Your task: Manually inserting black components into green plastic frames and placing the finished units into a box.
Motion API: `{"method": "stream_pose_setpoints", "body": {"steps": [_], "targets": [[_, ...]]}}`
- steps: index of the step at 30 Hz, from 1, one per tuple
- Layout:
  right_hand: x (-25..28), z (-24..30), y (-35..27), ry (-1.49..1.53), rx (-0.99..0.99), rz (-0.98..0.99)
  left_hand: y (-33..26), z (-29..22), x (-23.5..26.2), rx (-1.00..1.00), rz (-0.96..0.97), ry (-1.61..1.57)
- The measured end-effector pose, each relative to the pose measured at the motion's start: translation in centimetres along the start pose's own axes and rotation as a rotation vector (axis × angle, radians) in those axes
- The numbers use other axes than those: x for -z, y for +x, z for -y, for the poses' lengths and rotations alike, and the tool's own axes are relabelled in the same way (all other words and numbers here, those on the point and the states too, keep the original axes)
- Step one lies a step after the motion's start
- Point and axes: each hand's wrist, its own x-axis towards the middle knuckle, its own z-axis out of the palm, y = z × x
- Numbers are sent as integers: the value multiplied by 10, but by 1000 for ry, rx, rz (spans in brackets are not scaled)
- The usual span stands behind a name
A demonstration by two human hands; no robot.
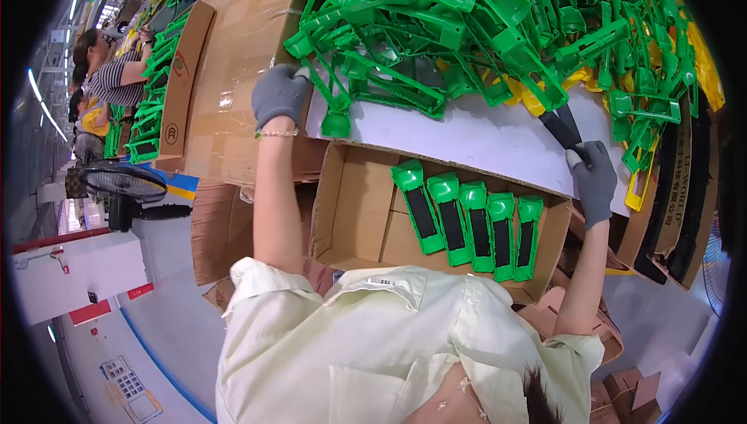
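Note:
My left hand (280,99), in a grey glove, is closed at the left edge of a heap of green plastic parts (467,19). Its thumb meets the end of one long green part (330,89); the fingertips are hidden. On the right, my grey-gloved right hand (596,183) grips dark flat strips (562,127), which point up toward the heap. Between my arms stands an open cardboard box (354,206). Several green parts with black strips (449,218) lie side by side inside it.
A white work surface (467,132) lies under the heap. Yellow parts (704,66) show at far right. To the left are a large taped carton (233,74), a tray of green parts (183,82), a black fan (123,183) and a person in a striped top (120,82).

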Motion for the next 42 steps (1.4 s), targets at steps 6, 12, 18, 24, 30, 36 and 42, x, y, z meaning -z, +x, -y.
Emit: {"method": "stream_pose_setpoints", "body": {"steps": [6, 12, 18, 24, 30, 36, 42], "targets": [[8, 5, -12, 51, -50, -28, 22, -27, 18, -162, -229, 292], [14, 24, -27, 267, -183, -21, 68, 5, -3, -594, -290, 378], [21, 47, -51, 663, -388, 71, -11, 24, 62, -338, -167, -333], [19, 78, -75, 773, -356, 139, -117, -9, 75, -128, -48, -816], [19, 114, -85, 833, -282, 362, -133, -6, 41, -280, -428, -547], [15, 113, -90, 833, -320, 374, -153, -34, 39, -251, -378, -950], [18, 140, -89, 772, -178, 426, -192, -70, -10, 82, 745, -1517]]}}
